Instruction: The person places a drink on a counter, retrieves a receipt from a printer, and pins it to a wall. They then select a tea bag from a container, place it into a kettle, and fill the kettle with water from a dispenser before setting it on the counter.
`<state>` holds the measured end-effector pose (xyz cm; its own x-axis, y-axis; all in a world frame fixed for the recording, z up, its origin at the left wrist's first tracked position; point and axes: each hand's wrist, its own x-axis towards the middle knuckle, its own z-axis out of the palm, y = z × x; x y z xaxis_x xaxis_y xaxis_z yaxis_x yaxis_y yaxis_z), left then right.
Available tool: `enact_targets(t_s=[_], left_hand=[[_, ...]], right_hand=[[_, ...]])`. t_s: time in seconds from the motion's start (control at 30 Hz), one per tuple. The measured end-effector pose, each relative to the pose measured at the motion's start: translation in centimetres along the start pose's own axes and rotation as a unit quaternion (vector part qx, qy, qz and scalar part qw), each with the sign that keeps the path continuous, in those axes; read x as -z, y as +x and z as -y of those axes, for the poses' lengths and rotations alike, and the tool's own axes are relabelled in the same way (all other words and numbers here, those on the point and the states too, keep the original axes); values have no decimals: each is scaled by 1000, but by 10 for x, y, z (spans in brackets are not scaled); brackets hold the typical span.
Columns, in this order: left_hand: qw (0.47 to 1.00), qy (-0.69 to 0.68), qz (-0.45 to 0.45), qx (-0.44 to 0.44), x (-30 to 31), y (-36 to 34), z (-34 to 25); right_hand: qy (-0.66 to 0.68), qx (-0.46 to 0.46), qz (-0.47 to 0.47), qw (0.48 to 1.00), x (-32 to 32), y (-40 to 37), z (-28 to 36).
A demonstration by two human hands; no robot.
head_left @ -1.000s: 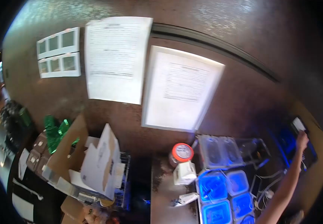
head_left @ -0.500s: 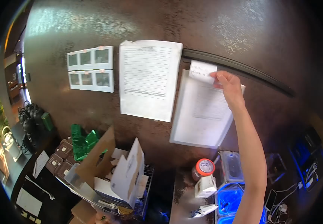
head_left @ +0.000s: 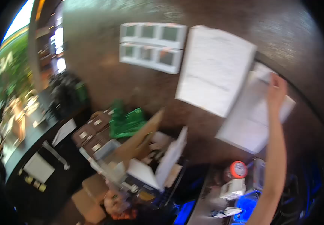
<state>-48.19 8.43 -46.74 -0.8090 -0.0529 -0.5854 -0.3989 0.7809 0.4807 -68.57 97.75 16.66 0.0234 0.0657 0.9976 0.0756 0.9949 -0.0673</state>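
My right hand [head_left: 277, 88] is raised against the dark wall, its fingers closed at the right edge of a small white paper note [head_left: 262, 72]. The note lies over the top of a white printed sheet [head_left: 246, 112] that hangs tilted on the wall. Motion blur hides the exact fingertip contact. To the left hangs a larger printed paper [head_left: 218, 71], beside a white card with several dark windows [head_left: 150, 47]. My left hand is outside the view.
Below stand an open cardboard box [head_left: 147, 172], a green bag [head_left: 126, 123] and brown cases [head_left: 90, 133]. An orange-lidded jar [head_left: 238, 170], a small white box [head_left: 233, 188] and a blue-lit container [head_left: 247, 205] are under my arm. A dark rail [head_left: 300, 90] runs along the wall.
The view has swung left, so the wall papers and box appear further right and more tilted. My right hand stays at the small note over the sheet.
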Motion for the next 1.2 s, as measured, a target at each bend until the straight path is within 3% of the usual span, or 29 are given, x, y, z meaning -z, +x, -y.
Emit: enact_targets(t_s=[0.07, 0.1, 0.13, 0.17, 0.23, 0.27, 0.33, 0.43, 0.47, 0.5, 0.57, 0.7, 0.8, 1.0, 1.13, 1.2], left_hand=[[980, 160, -50, -105, -33, 24, 45], [999, 16, -32, 24, -21, 8, 18], [998, 59, -19, -33, 4, -26, -55], [996, -74, -29, 40, 19, -48, -109], [982, -180, 29, 58, 0, -7, -70], [991, -130, 16, 32, 6, -6, -71], [997, -73, -13, -20, 34, 4, -99], [990, -66, -67, -106, 88, 33, -129], [973, -36, -127, -187, 110, 45, -145], [965, -57, -151, -205, 131, 62, -162], [947, -76, -180, -254, 174, 92, -193], [907, -119, -167, -367, 230, 120, -247], [894, -164, -135, -396, 250, 120, -267], [921, -165, -1, -352, 246, 145, -253], [924, -184, -8, -336, 256, 149, -251], [920, -182, -35, -346, 268, 146, -254]], right_hand=[[-129, 74, 30, 988, 6, -13, -2], [-147, 40, 82, 985, 7, -15, -11], [-205, 120, 53, 970, 4, -16, -42], [-228, 105, 65, 966, 2, -21, -65], [-177, 106, 95, 974, 10, -24, -55], [-139, 74, 108, 982, 6, -23, -30], [-80, 11, 133, 988, 21, -29, 53], [24, 86, 195, 977, 34, -30, 201], [46, 96, 227, 968, 37, -35, 251], [66, 102, 260, 958, 39, -45, 302], [90, 93, 383, 915, 40, -75, 408], [134, 214, 551, 796, 9, -154, 531], [102, 199, 629, 745, -8, -182, 547], [-19, 175, 628, 758, -66, -205, 516], [-83, 145, 637, 752, -122, -238, 517], [-9, 167, 598, 784, -126, -249, 540]])
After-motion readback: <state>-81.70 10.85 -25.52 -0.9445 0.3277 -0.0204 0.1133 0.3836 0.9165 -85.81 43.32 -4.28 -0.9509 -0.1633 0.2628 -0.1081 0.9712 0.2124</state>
